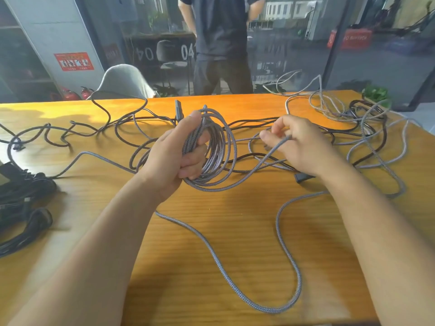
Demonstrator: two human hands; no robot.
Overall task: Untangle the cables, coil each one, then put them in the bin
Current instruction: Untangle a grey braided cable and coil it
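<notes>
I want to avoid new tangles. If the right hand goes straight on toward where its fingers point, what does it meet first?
Probably the grey coil that the left hand holds; the right hand points left at it. Depth is unclear.

the black cables (21, 208) at the left are cut off by the frame edge, so their full extent cannot be told. the lower fingers of the left hand (174, 151) are hidden behind the grey coil (211, 151). part of a dark connector (303, 178) is covered by the right hand (299, 147), and its type cannot be made out. the standing person (221, 43) beyond the table (211, 255) is cut off above the shoulders by the top edge. the red poster (74, 61) is too blurred to be read. the small plant (376, 95) is partly masked by looped cables. both forearms are cropped by the bottom edge.
</notes>
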